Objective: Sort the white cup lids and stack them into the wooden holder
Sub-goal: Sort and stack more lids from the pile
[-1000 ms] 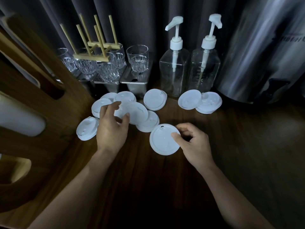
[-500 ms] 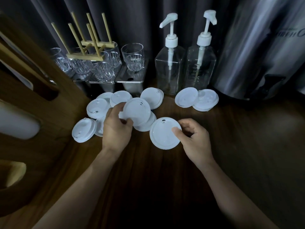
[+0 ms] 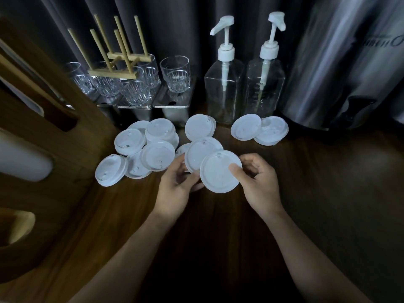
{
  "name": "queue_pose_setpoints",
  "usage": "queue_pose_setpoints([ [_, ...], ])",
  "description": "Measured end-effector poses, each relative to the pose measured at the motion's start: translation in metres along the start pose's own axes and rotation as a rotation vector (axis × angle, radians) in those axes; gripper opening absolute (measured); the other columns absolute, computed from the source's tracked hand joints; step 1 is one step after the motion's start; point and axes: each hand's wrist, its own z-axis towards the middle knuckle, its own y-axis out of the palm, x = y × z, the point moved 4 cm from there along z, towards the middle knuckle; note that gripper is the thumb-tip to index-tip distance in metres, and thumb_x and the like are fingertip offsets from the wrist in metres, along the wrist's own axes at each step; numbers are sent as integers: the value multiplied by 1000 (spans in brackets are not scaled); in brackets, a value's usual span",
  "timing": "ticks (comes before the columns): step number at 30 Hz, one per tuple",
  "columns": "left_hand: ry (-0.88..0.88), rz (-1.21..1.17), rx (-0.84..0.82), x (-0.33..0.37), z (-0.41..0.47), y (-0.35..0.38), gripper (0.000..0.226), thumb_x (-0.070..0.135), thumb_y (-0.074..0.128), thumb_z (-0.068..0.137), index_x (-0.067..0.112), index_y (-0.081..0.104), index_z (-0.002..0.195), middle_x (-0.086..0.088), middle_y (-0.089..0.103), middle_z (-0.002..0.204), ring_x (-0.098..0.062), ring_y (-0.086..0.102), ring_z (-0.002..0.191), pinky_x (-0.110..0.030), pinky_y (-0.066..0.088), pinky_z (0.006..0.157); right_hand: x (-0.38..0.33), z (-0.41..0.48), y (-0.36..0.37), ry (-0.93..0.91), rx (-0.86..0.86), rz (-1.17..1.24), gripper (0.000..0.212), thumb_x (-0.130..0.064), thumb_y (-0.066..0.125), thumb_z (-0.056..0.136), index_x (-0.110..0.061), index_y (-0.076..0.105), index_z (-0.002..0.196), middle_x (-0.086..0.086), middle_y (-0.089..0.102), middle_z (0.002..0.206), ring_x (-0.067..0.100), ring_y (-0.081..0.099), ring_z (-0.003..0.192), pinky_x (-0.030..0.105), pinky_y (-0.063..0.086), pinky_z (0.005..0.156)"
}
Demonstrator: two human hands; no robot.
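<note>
White lids in hand: the left hand (image 3: 177, 189) grips one cup lid (image 3: 202, 153) by its rim. The right hand (image 3: 260, 184) pinches a second lid (image 3: 218, 176), thumb flat on its face.
Change: a second ago the left hand was down on the pile and the right hand held its lid low and apart. Now both lids are raised and brought together, the second lid overlapping the front of the first.
Meaning: probably the pairing step, nesting the two into a small stack before anything goes to the holder (most of the job is still ahead).
Loose lids: a heap (image 3: 142, 149) lies left of the hands, a single lid (image 3: 200, 126) is behind them, and a pair (image 3: 260, 130) sits in front of the bottles.
Wooden holder: the wooden holder (image 3: 54, 136) stands at far left, well apart from the hands. A pale shape sits in one slot, too blurred to tell whether it is lids.
Surface: a dark wood-grain counter (image 3: 218, 248).
Room: dim, with a dark curtain (image 3: 175, 25) behind. Along the back are two clear pump bottles (image 3: 225, 88), ribbed glasses (image 3: 175, 73) on steel containers (image 3: 172, 104), a peg rack (image 3: 118, 62) and a large steel urn (image 3: 349, 62).
</note>
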Motion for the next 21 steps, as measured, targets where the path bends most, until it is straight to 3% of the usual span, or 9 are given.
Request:
queue_pose_setpoints([
  [6, 26, 38, -103, -5, -4, 1, 58, -1, 56, 102, 19, 41, 155, -4, 74, 128, -23, 68, 124, -41, 60, 99, 2, 0, -1, 20, 4, -7, 10, -25, 78, 92, -26, 72, 100, -9, 77, 99, 10, 73, 100, 36, 62, 86],
  [9, 35, 92, -138, -8, -6, 1, 60, 12, 62, 98, 20, 41, 153, -9, 74, 125, -27, 68, 122, -48, 56, 105, 3, 2, -1, 22, 15, -8, 10, -26, 78, 91, -27, 73, 100, -8, 77, 101, 13, 72, 102, 42, 62, 89],
  [12, 29, 101, -181, -10, -6, 3, 54, 19, 62, 94, 21, 46, 146, -11, 76, 120, -24, 69, 121, -45, 52, 110, 2, 2, -1, 31, 15, -6, 12, -25, 79, 91, -26, 73, 102, -10, 76, 101, 10, 72, 102, 37, 63, 86],
  [16, 23, 133, -254, -9, -6, 5, 44, 5, 57, 101, 20, 45, 140, -8, 79, 115, -17, 71, 118, -26, 52, 102, -2, 1, -3, 25, 50, 26, 18, -22, 82, 88, -27, 69, 101, -12, 74, 100, 4, 70, 99, 20, 57, 80],
  [21, 16, 263, -337, -9, -8, 9, 43, 17, 60, 102, 22, 44, 142, -3, 79, 112, -15, 69, 119, -27, 48, 107, 0, 3, -5, 46, 40, 16, 21, -22, 81, 88, -29, 66, 100, -9, 71, 109, 5, 68, 106, 21, 55, 80],
])
